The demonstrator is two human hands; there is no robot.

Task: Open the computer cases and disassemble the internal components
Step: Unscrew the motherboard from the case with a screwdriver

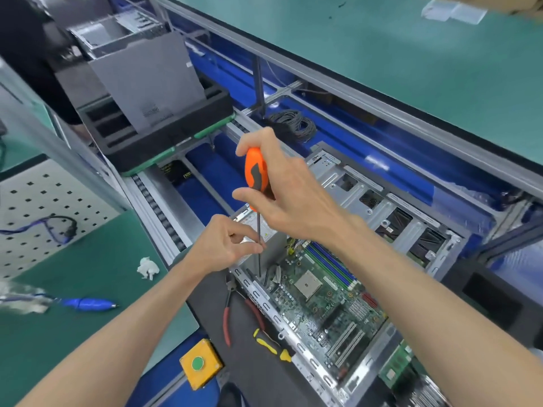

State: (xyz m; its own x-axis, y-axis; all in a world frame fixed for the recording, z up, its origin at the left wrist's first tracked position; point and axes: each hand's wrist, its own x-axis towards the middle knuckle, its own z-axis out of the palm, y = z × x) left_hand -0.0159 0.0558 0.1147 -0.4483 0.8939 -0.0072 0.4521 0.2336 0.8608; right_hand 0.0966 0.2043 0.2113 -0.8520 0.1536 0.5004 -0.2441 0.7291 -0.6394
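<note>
Your right hand (289, 198) gripped the orange screwdriver (256, 174), your left hand (226, 245) pinching its shaft over the motherboard's (326, 292) ten-o'clock corner; seating the tip probably came next.

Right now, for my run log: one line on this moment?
right hand grips screwdriver | left hand pinches shaft | tip inside open computer case

Bare galvanized metal computer case (379, 201); glossy orange plastic screwdriver handle (256, 171).
</note>
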